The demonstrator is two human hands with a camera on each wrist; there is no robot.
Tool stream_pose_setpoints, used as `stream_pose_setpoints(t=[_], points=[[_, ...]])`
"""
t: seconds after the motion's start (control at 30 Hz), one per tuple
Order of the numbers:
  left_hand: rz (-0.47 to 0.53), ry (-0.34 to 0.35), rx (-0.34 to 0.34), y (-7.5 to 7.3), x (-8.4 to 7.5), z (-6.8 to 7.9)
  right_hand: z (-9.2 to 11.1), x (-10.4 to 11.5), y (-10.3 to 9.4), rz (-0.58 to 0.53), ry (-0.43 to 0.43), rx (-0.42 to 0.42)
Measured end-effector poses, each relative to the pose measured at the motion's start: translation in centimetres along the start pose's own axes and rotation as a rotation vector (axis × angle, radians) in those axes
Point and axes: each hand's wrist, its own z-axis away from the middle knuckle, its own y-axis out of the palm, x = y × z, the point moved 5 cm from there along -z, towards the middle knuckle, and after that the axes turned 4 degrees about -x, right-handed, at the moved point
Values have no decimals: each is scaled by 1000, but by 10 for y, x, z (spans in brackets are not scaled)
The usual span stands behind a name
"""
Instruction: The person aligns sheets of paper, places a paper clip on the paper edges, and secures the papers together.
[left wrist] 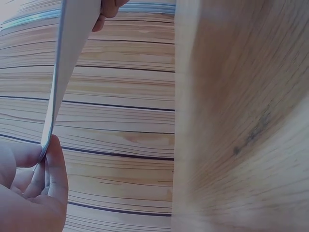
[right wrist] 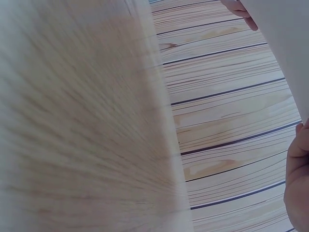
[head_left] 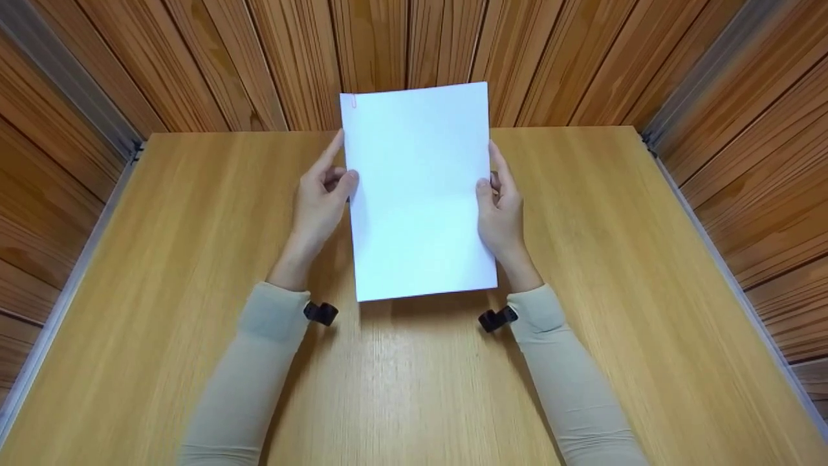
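A stack of white paper sheets (head_left: 420, 194) is held up over the table, its blank face toward the head camera. A small pinkish-red paper clip (head_left: 354, 101) sits at its top left corner. My left hand (head_left: 321, 197) pinches the left edge, thumb on the front and fingers behind. On the opposite edge, my right hand (head_left: 501, 210) grips the paper in the same way. Seen edge-on in the left wrist view, the paper stack (left wrist: 57, 72) is thin and bends slightly near the left fingertips. Part of the right hand (right wrist: 297, 179) shows in the right wrist view.
Beneath the paper lies a light wooden table (head_left: 194, 259). Wood-plank panels (head_left: 414, 45) rise behind it, with more at both sides. Each wrist carries a black camera mount, the left one (head_left: 321, 314) and the right one (head_left: 497, 319).
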Motion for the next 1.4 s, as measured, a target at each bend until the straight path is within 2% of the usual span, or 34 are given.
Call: stream_pose_setpoints(t=[0.2, 0.47, 0.8, 1.03, 1.17, 1.4], points=[[4, -24, -6, 3, 2, 5, 0, 2, 3, 21, 19, -15], [-23, -53, 1, 2, -18, 21, 1, 5, 6, 12, 46, -21], [11, -49, 2, 6, -13, 23, 1, -4, 2, 13, 17, -33], [13, -61, -40, 7, -12, 23, 2, -6, 2, 27, 15, -31], [10, -68, -65, 9, -6, 22, 2, -7, 2, 42, 26, -31], [-10, -45, -84, 6, 23, 14, 2, -12, 4, 57, 18, 2]])
